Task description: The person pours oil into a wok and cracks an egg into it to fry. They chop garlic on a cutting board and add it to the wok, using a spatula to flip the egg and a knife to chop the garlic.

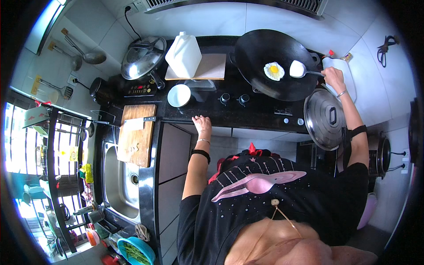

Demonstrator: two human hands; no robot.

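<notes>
My right hand (334, 79) grips the handle of a metal spatula (298, 69), whose blade lies inside a large black wok (258, 44) on the stove. Left of the blade, a fried egg (274, 71) with a whole yellow yolk sits in the wok, apart from the spatula. My left hand (201, 125) rests on the front edge of the black countertop (215, 114), fingers a little apart and holding nothing. A white bowl (179, 95) stands just beyond it. Two stove knobs (244, 98) are to its right.
A large metal lid (321, 116) leans under my right forearm. Behind the bowl, a white plastic jug (184, 56) stands on a board. A covered pan (144, 58) sits further left. A cleaver (134, 124) lies on a wooden cutting board (132, 139) beside the steel sink (121, 188).
</notes>
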